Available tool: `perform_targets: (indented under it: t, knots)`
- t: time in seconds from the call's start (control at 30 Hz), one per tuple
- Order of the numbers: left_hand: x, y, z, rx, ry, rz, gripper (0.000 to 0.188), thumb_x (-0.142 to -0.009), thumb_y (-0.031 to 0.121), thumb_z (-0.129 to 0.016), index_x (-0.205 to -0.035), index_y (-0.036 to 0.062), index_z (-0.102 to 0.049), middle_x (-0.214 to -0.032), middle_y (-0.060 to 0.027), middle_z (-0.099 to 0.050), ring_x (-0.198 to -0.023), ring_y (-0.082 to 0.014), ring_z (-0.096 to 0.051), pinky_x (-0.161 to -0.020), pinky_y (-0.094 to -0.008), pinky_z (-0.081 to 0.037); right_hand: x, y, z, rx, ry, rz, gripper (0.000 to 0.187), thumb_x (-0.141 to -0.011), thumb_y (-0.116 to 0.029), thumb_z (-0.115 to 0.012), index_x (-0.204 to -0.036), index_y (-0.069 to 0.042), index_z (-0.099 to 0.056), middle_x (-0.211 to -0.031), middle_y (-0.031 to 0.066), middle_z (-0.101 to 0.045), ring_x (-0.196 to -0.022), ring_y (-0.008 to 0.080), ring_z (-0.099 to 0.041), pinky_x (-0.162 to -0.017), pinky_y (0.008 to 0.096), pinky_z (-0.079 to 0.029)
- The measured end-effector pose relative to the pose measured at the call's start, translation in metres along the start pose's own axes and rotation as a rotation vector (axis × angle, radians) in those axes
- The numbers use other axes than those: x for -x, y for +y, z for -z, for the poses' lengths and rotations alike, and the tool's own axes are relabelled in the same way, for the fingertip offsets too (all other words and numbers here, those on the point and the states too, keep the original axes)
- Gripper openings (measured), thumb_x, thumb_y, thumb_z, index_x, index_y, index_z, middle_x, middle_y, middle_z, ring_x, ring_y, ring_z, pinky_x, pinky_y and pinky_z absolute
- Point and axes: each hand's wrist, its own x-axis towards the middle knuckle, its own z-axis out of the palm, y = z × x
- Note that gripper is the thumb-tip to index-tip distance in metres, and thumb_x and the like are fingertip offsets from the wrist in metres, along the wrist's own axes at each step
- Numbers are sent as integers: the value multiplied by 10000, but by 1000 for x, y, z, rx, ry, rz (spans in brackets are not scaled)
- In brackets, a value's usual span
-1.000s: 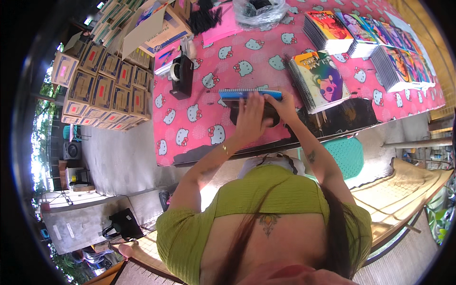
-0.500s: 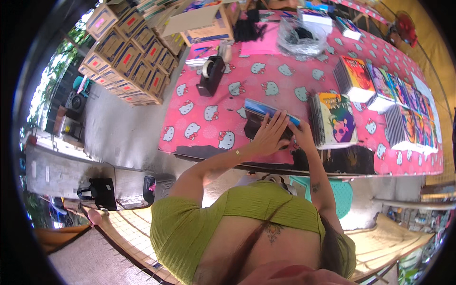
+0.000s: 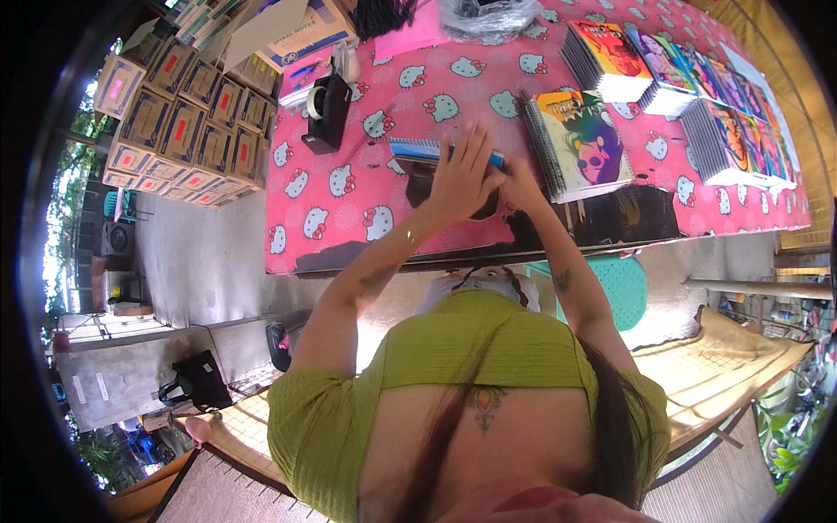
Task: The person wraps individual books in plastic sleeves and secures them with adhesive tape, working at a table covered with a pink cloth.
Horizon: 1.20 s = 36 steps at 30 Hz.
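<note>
A blue spiral notebook (image 3: 411, 149), or a thin stack of them, lies near the front edge of the table, seen nearly edge-on. Below its near side is a dark block-like object (image 3: 423, 180), partly covered by my arm. My left hand (image 3: 464, 181) lies across the notebook with its fingers stretched out, pressing on it. At the notebook's right end my right hand (image 3: 520, 186) is closed, fingers curled around the corner; part of its grip is hidden. Just right of it lies a stack of spiral notebooks (image 3: 582, 146) with a colourful top cover.
The table has a pink cat-print cover (image 3: 336, 222). A black tape dispenser (image 3: 330, 113) stands at left, more notebook stacks (image 3: 610, 65) at right. A clear plastic bag (image 3: 488, 19) and an open carton (image 3: 305, 35) are at the back. Stacked cartons (image 3: 179, 122) stand left; a green stool (image 3: 610, 292) is below the table.
The whole view has shifted, so the table sits higher in it. My left hand's fingers now point more straight away across the notebook. The right hand stays at its right end.
</note>
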Motion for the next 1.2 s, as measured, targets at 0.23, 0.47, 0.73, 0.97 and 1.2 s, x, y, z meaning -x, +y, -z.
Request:
perform_targets:
  t: [0.23, 0.47, 0.73, 0.97, 1.2]
  knots:
    - [-28, -18, 23, 97, -95, 30, 407, -985, 327, -550, -1332, 114, -561, -1302, -97, -615, -1297, -255, -520, -1166, -597, -152, 0, 0, 6, 105, 80, 161, 204, -902, -106, -648, -1042, 41, -669, -839, 86, -685, -771, 79, -576, -700, 284, -499]
    - [-30, -26, 17, 243, 91, -68, 167, -895, 257, -691, -1002, 130, -674, -961, -5, -702, -987, -192, -665, -1177, -534, -174, -1, -38, 42, 104, 50, 72, 232, -886, -108, -677, -1054, 50, -701, -808, 109, -716, -759, 130, -675, -699, 269, -524]
    - [-28, -18, 27, 217, 17, -5, 229, -896, 259, -677, -1049, 89, -664, -920, -95, -655, -946, -314, -621, -931, -456, -434, -9, -36, 40, 262, 74, 246, 143, -875, -108, -688, -928, 21, -661, -839, 118, -686, -723, 196, -677, -677, 288, -525]
    - [-63, -30, 82, 291, -140, 61, 257, -845, 57, -647, -1099, 86, -669, -1081, -122, -679, -988, -321, -637, -890, -453, -475, 26, -65, 48, 324, 517, 305, 286, -865, -157, -717, -1100, -4, -660, -1038, 183, -682, -960, 334, -658, -839, 366, -513]
    - [-144, 36, 31, 390, 226, -583, 337, -832, 29, -611, -1151, 114, -681, -1181, -80, -682, -1151, -255, -624, -1018, -458, -463, 109, 6, 203, 556, 533, 9, 611, -797, -166, -785, -1338, -1, -552, -1263, 234, -626, -1177, 330, -613, -993, 385, -469]
